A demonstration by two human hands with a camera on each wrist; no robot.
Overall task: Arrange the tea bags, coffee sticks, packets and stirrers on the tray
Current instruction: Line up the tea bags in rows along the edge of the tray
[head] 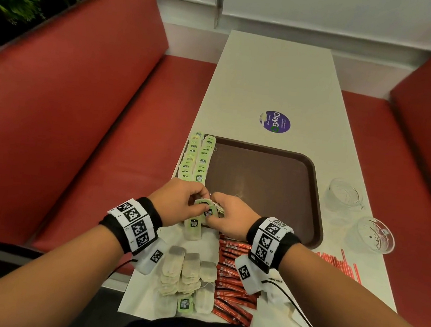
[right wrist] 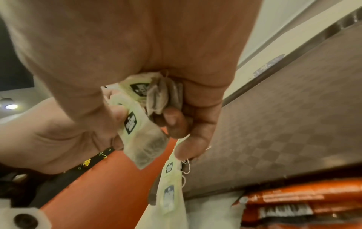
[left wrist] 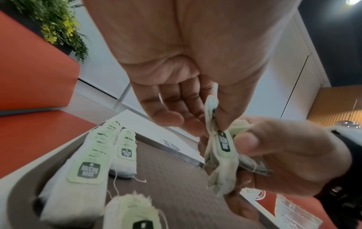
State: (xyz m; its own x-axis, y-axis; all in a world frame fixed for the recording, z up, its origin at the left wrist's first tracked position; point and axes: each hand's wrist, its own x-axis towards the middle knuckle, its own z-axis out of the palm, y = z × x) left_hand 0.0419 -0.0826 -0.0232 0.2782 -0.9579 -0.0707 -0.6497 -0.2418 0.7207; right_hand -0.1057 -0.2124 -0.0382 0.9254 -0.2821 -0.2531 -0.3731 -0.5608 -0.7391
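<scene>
Nearest the person, on the desk (head: 293, 73), lies the stock not yet arranged: a heap of loose tea bags (head: 188, 275), most of them tag-down, and just to its right a stack of red coffee sticks (head: 234, 279). Further right, a fan of red stirrers (head: 342, 264) rests on the desk edge.

Above the near rim of the brown tray (head: 315, 190) the two hands meet over a small bunch of tea bags (head: 208, 210). The right hand (head: 232, 215) has its fingers curled round the bunch, several bags pressed into the palm with one hanging loose by its string. The left hand (head: 178, 202) pinches a single bag between thumb and fingertips, its other fingers loosely bent; it looks to be peeling that bag off the bunch.

Beyond the hands, two overlapping rows of green-tagged tea bags (head: 197, 158) run along the tray's left side, the outer one on its rim. The rest of the tray floor is bare. Two glass cups (head: 358, 213) stand to the right of the tray, and a purple sticker (head: 276, 121) sits further up the desk.

The step in hand is the tea-bag rows. Next, I judge, the freed bag must be laid tag-up at a row's near end, keeping the strings from tangling.
</scene>
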